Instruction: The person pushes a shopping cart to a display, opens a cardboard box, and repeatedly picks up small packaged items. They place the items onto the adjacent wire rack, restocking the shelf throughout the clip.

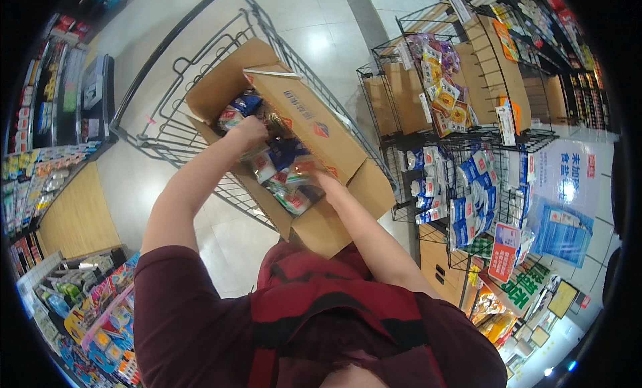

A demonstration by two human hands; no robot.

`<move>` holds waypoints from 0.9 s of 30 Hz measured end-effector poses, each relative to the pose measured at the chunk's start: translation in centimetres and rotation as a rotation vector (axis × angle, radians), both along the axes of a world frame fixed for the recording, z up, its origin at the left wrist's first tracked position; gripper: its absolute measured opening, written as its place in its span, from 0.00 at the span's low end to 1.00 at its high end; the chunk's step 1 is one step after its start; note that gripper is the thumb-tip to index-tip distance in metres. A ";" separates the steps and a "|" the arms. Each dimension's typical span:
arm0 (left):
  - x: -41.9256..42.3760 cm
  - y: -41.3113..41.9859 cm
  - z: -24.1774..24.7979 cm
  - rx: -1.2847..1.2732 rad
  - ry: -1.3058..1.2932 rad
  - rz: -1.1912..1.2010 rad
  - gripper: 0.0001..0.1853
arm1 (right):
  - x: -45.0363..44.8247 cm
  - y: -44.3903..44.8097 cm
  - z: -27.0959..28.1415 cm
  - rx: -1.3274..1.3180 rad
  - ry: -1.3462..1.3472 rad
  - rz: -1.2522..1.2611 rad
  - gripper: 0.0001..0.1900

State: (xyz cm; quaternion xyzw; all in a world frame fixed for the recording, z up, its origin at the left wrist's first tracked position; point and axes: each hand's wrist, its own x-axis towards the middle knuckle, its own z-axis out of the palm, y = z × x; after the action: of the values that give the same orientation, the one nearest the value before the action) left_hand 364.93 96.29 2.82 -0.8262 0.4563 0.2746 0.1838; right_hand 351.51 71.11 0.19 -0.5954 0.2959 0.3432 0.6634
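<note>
An open cardboard box point(351, 152) rests in a wire shopping cart point(173, 94), its flaps spread outward. Inside lie several blue-and-white plastic packets point(283, 154) with red patches. My left hand point(251, 131) reaches into the far part of the box, fingers curled down among the packets; its fingertips are hidden. My right hand point(321, 180) is blurred inside the near right part, with its fingers at a blurred red-and-white plastic packet point(302, 166) that it seems to grip. More packets point(296, 200) show below that one.
To the right stands a black wire display rack point(401, 137) with hanging blue-and-white packets point(471, 202) and purple-and-yellow bags point(441, 82) above. Stocked shelves point(60, 97) line the left side. Pale floor tiles point(321, 42) surround the cart.
</note>
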 end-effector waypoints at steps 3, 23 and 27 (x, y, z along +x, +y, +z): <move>-0.9 0.2 3.2 -0.020 0.028 0.062 0.15 | -0.2 0.1 0.5 0.000 0.000 0.105 0.19; -13.1 -23.0 22.1 -1.183 1.421 1.168 0.28 | -13.3 -18.8 23.0 0.902 -0.178 -0.641 0.37; -12.3 -33.6 26.6 -1.147 1.324 0.728 0.45 | -13.3 -20.0 27.1 -0.025 -0.577 -0.798 0.40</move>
State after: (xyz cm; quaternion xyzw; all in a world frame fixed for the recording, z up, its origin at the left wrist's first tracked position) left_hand 352.61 62.64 29.38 -0.5586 0.2475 0.4616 -0.6431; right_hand 338.23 51.16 27.34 -0.5143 0.3092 -0.1203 0.7909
